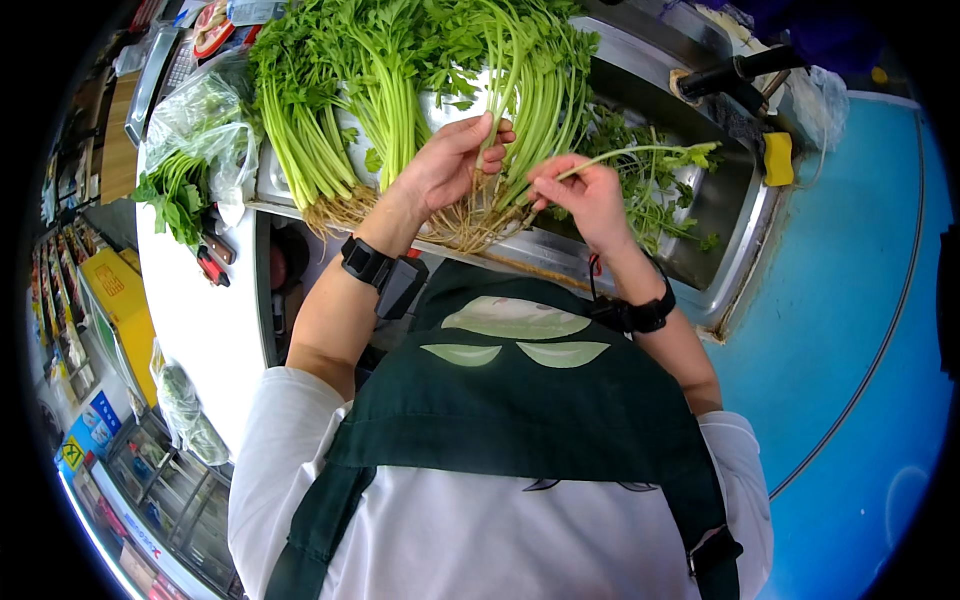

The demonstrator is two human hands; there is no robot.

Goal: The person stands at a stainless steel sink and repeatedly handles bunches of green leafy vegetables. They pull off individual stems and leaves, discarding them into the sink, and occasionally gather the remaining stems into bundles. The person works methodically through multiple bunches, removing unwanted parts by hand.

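Observation:
My left hand (463, 159) grips a celery plant (496, 90) by its lower stalks, above the roots. Pinched in my right hand (583, 196) is a single thin celery stalk (637, 152) that sticks out to the right and ends in a small leaf. Under and beside both hands lies a bunch of celery (551, 124), its brown roots (469, 229) hanging toward the front edge of the metal sink. Two more rooted bunches, a middle one (397, 112) and a left one (300, 146), rest farther left. Loose celery leaves and stems (652, 202) lie in the sink basin (709, 247).
A black faucet (739, 75) reaches over the basin, and a yellow sponge (778, 159) sits on its right rim. On the white counter (202, 322) are bagged greens (199, 127), handled tools (214, 262) and another wrapped vegetable (187, 412). A blue surface (832, 300) spreads to the right.

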